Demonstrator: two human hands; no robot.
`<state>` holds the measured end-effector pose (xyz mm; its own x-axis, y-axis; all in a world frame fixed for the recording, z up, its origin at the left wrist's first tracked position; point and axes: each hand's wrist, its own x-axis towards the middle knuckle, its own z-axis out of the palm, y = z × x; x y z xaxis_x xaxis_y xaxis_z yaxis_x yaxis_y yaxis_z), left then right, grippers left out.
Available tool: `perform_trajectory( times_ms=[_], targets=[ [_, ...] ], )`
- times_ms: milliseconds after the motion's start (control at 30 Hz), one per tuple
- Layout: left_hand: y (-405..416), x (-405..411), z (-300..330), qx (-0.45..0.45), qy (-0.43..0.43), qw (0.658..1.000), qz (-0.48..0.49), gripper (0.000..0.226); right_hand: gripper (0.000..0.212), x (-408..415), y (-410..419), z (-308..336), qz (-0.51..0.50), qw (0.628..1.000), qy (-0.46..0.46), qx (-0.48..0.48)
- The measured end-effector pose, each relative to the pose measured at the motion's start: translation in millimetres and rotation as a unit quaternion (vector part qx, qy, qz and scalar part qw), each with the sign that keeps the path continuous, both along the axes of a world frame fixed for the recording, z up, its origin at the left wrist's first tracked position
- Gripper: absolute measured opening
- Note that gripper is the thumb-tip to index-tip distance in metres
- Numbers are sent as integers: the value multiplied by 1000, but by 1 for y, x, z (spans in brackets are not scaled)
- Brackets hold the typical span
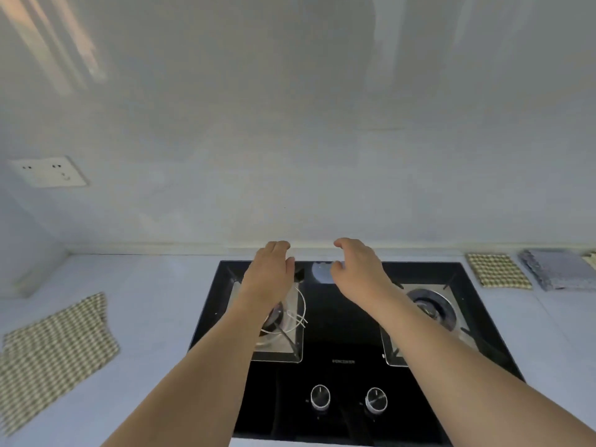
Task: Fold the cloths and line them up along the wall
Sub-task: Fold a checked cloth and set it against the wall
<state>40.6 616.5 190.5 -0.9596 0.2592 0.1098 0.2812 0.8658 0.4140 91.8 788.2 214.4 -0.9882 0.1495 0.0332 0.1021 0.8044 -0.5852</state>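
Note:
A large checked cloth [54,353] lies spread flat on the counter at the left. Against the wall at the far right sit a small folded checked cloth [498,270], a folded grey-blue cloth [558,269] beside it, and the corner of another cloth [591,259] at the frame edge. My left hand [269,272] and my right hand [354,269] hover side by side over the back of the stove, fingers loosely curled downward, holding nothing.
A black glass gas stove [342,333] with two burners and two knobs fills the middle of the pale counter [154,317]. The wall [290,156] runs along the back, with a socket [48,171] at the left.

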Motion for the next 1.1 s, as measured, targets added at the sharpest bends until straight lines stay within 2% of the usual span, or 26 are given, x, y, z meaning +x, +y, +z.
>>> perform_trajectory(
  times_ms=[200, 400, 500, 600, 767, 867, 1000, 1100],
  targets=[
    [-86, 2, -4, 68, -18, 992, 109, 40, 46, -19, -80, -8, 70, 998, -5, -6],
    [-193, 9, -14, 42, -40, 990, 128, 38, 46, -25, -186, -29, 116, 992, -47, -32],
    [-261, 1, -29, 61, -50, 983, 167, 37, 47, -40, -246, -37, 128, 991, -35, -12],
    [-330, -4, -49, 50, -77, 982, 162, 36, 47, -50, -309, -49, 139, 989, -41, -4],
    [-431, -6, -96, 59, -105, 971, 207, 35, 47, -62, -401, -93, 211, 975, -74, -7],
    [-472, 2, -127, 53, -110, 966, 227, 24, 46, -70, -444, -125, 238, 968, -73, -5],
    [-502, 4, -171, 60, -93, 967, 229, 14, 43, -70, -487, -182, 282, 958, -41, 10],
    [-512, 11, -199, 26, -87, 979, 182, 11, 41, -61, -504, -232, 281, 960, 2, -6]
  ],
)
